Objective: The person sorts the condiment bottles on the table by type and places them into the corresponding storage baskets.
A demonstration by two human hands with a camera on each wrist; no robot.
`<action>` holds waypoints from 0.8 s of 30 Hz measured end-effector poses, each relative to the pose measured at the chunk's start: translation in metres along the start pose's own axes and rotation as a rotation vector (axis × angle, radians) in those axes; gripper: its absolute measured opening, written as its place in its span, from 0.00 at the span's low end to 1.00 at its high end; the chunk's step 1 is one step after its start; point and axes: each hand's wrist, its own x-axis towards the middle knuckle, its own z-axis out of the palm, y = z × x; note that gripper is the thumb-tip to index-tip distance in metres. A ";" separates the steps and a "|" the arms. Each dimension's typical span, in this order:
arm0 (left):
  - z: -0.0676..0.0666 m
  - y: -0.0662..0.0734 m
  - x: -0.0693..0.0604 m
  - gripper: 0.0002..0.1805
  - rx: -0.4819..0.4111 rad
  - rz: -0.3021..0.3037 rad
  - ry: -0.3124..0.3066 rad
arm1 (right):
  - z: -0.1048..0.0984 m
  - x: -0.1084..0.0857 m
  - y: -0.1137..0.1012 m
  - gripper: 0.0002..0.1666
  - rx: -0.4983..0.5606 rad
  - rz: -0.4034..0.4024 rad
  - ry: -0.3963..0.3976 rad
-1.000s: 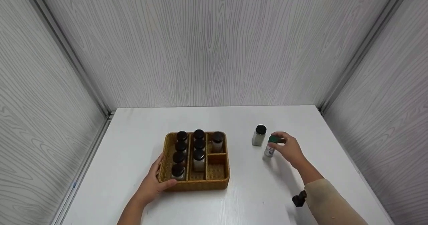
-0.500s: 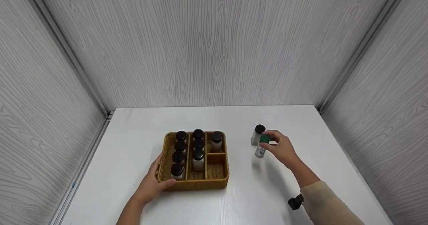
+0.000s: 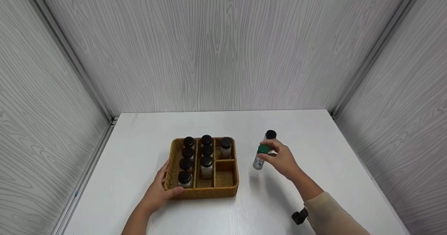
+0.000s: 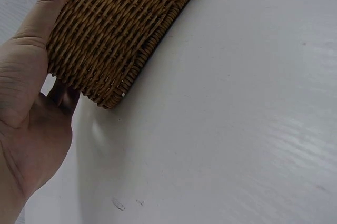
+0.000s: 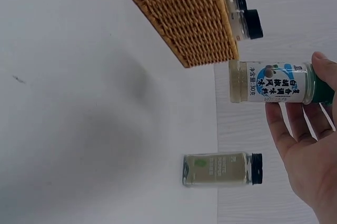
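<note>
My right hand pinches the green cap of a small spice jar between thumb and fingers. The jar, with a blue and white label and pale powder at its bottom, hangs tilted above the table. Left of it stands a brown wicker basket split into compartments. My left hand grips the basket's front left corner, thumb over the front, fingers along the left side. Several black-capped jars stand in the basket; its front right compartment holds none. The left wrist view shows the thumb on the woven wall.
A square black-capped jar of pale powder stands on the table, partly behind my right hand in the head view. The white table is bounded by pale wood-grain panels at the back and sides.
My right hand has lifted the green-capped jar off the table and carried it left toward the basket. My left hand and the basket stay in place.
</note>
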 end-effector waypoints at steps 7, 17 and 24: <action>0.001 0.000 0.001 0.70 0.007 -0.002 0.007 | 0.024 -0.004 -0.015 0.26 0.043 -0.033 -0.055; 0.003 0.000 0.001 0.70 0.021 0.002 0.016 | 0.060 -0.004 -0.032 0.25 0.100 -0.096 -0.108; 0.002 0.001 0.000 0.69 0.017 0.001 0.010 | 0.082 -0.001 -0.036 0.25 0.108 -0.139 -0.120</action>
